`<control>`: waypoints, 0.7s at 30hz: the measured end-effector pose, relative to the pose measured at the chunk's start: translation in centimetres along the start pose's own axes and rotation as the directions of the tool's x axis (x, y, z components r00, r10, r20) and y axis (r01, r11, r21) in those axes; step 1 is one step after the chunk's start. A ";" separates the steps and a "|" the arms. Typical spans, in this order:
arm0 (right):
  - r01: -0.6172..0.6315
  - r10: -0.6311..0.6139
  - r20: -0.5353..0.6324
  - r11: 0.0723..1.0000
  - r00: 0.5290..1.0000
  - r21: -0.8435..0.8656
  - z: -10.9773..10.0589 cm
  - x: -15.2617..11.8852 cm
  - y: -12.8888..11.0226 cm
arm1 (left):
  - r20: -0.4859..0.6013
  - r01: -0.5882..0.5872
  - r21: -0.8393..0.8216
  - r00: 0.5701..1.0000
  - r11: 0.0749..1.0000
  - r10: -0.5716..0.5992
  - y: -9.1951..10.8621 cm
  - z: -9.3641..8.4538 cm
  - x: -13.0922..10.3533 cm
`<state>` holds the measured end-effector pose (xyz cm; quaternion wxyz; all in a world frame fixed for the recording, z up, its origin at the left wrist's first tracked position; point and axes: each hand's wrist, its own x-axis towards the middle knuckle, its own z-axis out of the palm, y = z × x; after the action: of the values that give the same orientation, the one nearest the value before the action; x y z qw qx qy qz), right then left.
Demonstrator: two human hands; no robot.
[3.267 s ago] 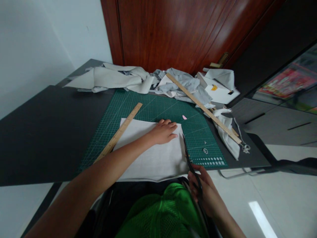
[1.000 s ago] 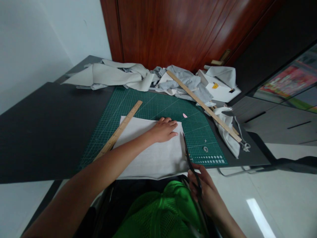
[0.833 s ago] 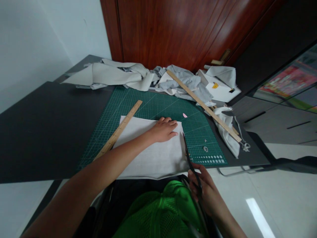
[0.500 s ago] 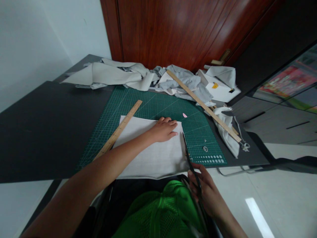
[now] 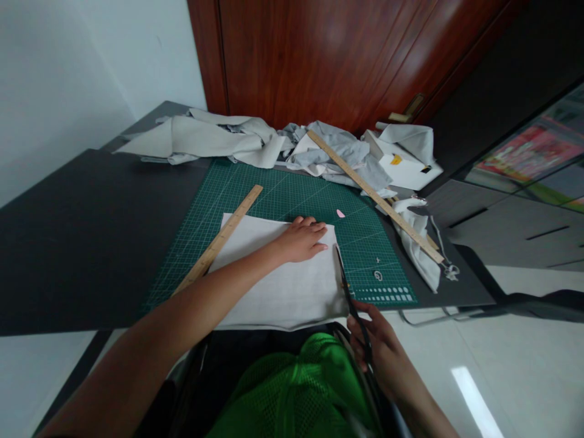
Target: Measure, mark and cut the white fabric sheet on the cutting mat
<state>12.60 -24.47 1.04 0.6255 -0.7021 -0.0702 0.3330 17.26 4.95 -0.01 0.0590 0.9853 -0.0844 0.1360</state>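
Note:
White fabric (image 5: 283, 292) lies flat on a green cutting mat (image 5: 283, 188), its near edge by the table's front. My left hand (image 5: 303, 238) rests palm down on its upper right part, fingers spread. At the lower right, my right hand (image 5: 374, 337) is wrapped round the handles of black scissors (image 5: 343, 274). Their blades run along the fabric's right edge, tips a little below its top right corner. A wooden ruler (image 5: 228, 231) lies slanted over the fabric's left edge, its lower end by my left forearm.
Crumpled pale fabric (image 5: 205, 137) lies along the table's back. A second wooden ruler (image 5: 374, 194) crosses grey cloth (image 5: 337, 143) at the right. Beyond stands a white box (image 5: 406, 167). A small pink piece (image 5: 340, 213) and a ring-like item (image 5: 378, 275) lie on the mat.

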 end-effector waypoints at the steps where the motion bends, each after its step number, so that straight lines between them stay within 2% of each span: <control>1: -0.010 0.010 -0.008 1.000 1.000 0.006 0.1 0.0 -0.3 | 0.004 0.004 -0.003 1.000 1.000 -0.004 0.0 0.0 0.0; 6: -0.100 0.109 -0.056 0.985 0.992 0.141 0.3 -0.2 -0.9 | 0.005 0.016 -0.014 1.000 1.000 -0.016 0.1 -0.2 0.0; 14: -0.150 0.170 -0.064 0.958 0.983 0.246 -0.9 -1.2 0.4 | 0.000 0.008 -0.032 1.000 0.999 -0.008 1.5 -0.1 -0.8; 21: -0.097 0.117 -0.078 0.969 0.990 0.226 1.0 0.2 -0.8 | 0.061 0.061 -0.048 0.996 0.997 -0.058 1.6 0.2 -0.8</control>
<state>12.53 -23.38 1.72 0.6836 -0.6451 0.0338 0.3397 16.28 3.47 -0.30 0.0849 0.9893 -0.0602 0.1026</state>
